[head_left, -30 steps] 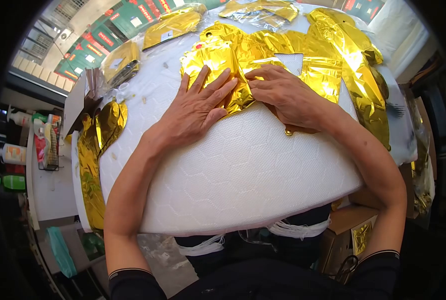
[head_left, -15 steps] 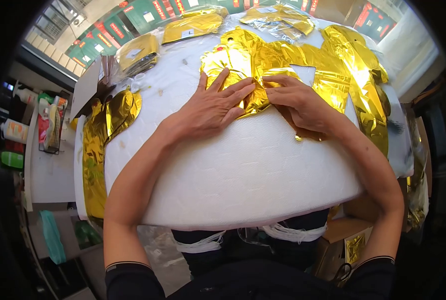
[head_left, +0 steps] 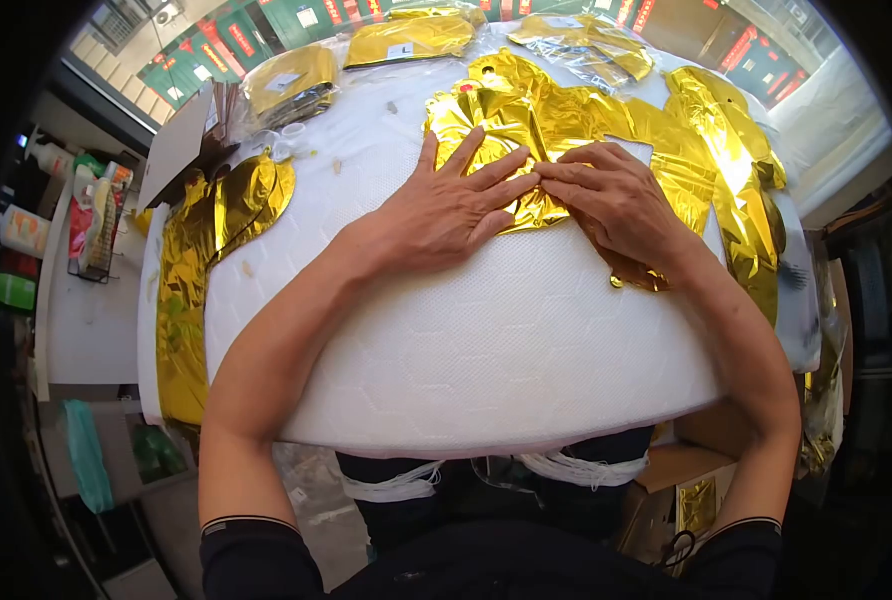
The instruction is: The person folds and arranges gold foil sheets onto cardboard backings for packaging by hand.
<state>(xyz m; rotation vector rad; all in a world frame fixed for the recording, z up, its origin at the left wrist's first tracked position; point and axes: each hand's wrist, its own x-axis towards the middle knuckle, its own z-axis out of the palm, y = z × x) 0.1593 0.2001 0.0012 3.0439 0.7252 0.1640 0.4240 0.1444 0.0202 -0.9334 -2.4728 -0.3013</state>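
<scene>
A flat, uninflated gold foil balloon (head_left: 511,90) lies crumpled on the white quilted pad in front of me. My left hand (head_left: 446,215) rests on its near left part, fingers spread and palm down. My right hand (head_left: 621,200) has its fingers bent and pressed together on the foil by the left fingertips, pinching its near part. A brown-gold flap of foil (head_left: 631,270) hangs out beneath the right palm. The exact spot between the right fingertips is hidden.
More gold foil (head_left: 731,150) lies at the right, and another piece (head_left: 181,320) drapes along the left edge. Bagged gold packets (head_left: 411,40) line the back. A cardboard piece (head_left: 181,140) stands at left, near clear round bits (head_left: 291,140). An open carton (head_left: 666,490) sits below right.
The view has shifted slightly, so the foil appears farther right. Both hands remain on the foil; the right fingertips now meet the left fingertips more closely.
</scene>
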